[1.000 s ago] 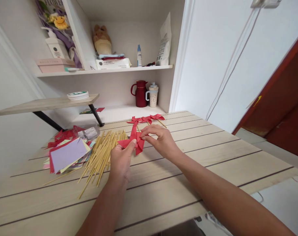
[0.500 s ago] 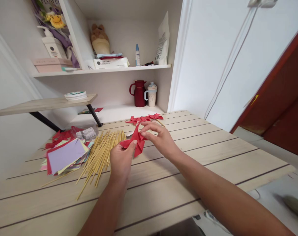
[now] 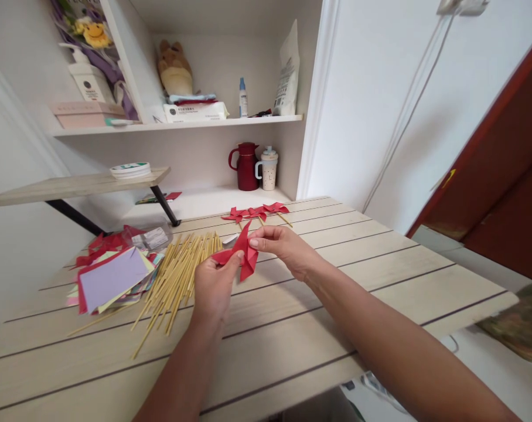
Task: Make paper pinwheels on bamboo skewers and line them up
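Note:
A folded red paper pinwheel (image 3: 244, 255) is held just above the wooden table (image 3: 336, 275). My left hand (image 3: 214, 287) pinches its lower left flap. My right hand (image 3: 283, 246) pinches its centre from the right side. A heap of thin bamboo sticks (image 3: 178, 275) lies just left of my left hand. Beyond my hands, three finished red pinwheels on sticks (image 3: 255, 213) lie near the table's far edge.
A stack of coloured paper sheets (image 3: 112, 278) and red scraps (image 3: 103, 241) lie at the left. A small clear box (image 3: 152, 237) sits behind the sticks. A red jug (image 3: 246, 166) and a mug (image 3: 268, 169) stand on the lower shelf. A patterned shape (image 3: 518, 322) shows at the right edge.
My hands and the red pinwheel have barely shifted; my right fingers have closed in on the pinwheel's centre. A patterned shape has come into view at the right edge.

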Demonstrator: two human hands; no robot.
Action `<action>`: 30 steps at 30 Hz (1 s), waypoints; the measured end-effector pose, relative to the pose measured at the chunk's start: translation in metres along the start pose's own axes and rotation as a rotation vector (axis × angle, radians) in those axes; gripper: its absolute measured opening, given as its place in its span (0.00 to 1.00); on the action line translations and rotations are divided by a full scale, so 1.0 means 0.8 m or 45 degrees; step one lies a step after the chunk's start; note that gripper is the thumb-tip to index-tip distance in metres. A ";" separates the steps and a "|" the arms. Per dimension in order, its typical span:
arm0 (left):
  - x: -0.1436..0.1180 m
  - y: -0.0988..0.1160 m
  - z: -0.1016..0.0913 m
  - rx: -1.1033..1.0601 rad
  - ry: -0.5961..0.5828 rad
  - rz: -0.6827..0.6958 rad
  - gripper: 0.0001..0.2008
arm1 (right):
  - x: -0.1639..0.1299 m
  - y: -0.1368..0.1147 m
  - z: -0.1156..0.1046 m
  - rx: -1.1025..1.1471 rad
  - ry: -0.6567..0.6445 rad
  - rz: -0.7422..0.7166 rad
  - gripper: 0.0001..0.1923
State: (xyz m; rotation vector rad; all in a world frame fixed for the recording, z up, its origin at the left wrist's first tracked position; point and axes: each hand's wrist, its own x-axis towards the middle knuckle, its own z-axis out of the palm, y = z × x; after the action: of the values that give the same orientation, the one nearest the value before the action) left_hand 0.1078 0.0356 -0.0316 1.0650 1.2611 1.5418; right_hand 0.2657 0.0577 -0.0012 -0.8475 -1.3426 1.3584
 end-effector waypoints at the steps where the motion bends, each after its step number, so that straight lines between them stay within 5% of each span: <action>1: 0.000 0.000 0.000 -0.009 -0.003 -0.003 0.15 | 0.000 0.000 0.001 0.009 0.022 -0.001 0.12; 30: -0.001 -0.004 0.001 -0.150 -0.079 -0.076 0.12 | 0.002 0.013 0.005 -0.169 0.075 -0.015 0.16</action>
State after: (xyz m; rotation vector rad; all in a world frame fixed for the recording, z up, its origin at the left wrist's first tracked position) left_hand 0.1092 0.0355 -0.0347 0.9840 1.1357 1.5070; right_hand 0.2595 0.0591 -0.0107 -0.9597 -1.4013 1.2369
